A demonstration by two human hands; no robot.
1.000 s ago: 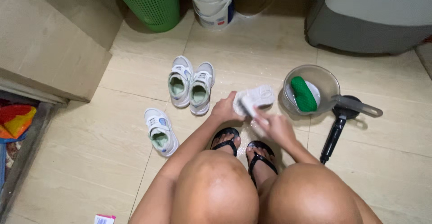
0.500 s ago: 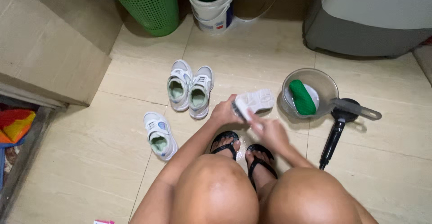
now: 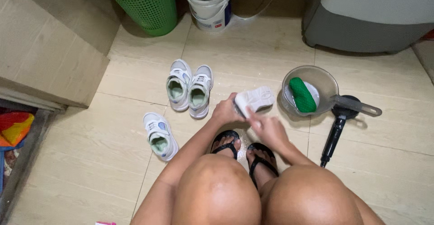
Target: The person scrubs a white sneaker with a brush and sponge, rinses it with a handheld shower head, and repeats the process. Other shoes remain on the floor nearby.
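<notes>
Left hand [image 3: 224, 112] grip around white shoe [image 3: 255, 99]; right hand [image 3: 266, 127] grip unclear; green brush [image 3: 302, 95] in clear bowl [image 3: 326, 78].

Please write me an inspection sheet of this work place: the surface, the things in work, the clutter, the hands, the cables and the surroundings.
Surface: beige tiled floor, wet-looking near the feet.
Job's things: white shoe, sole up; clear dipper holding a green sponge.
Clutter: shoe pair; single shoe; black tool.
Hands: left hand in a grip on the shoe; right hand at it, contents unclear.
Cables: thin cord.
Surroundings: green basket, white bucket, grey appliance.
</notes>
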